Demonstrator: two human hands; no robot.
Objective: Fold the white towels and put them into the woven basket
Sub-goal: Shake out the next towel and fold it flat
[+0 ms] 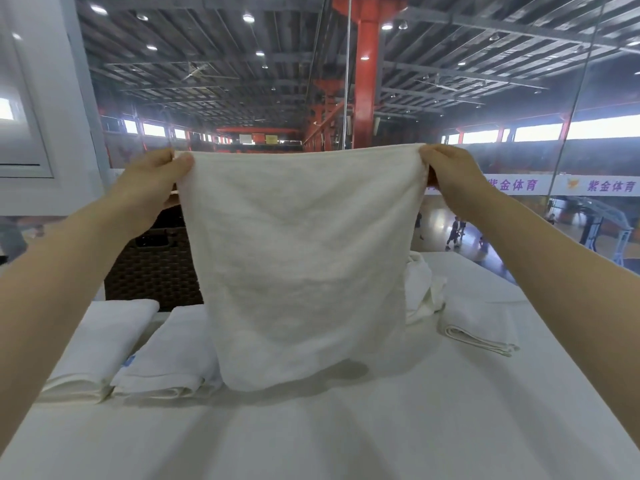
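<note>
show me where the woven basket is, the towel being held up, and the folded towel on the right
woven basket (152,271): head view, its dark front wall.
held towel (298,258): head view, middle of the hanging cloth.
folded towel on the right (479,323): head view, its top face.

- The hanging white cloth towel (304,265) I'm holding up covers the right part of the dark brown woven basket (152,268) at the white-covered table's (346,438) far left edge; I cannot see inside the basket.
- It also hides most of the crumpled white towel heap (424,289) behind it and the right edge of the middle folded white towel (166,355).
- My left forearm cuts off the near corner of the leftmost folded white towel (104,344).
- Fingertips of my left hand (152,188) and right hand (450,178) disappear behind the towel's top corners.
- The table's near edge falls outside the picture.
- Distant figures (455,233) on the court are too small to make out.
</note>
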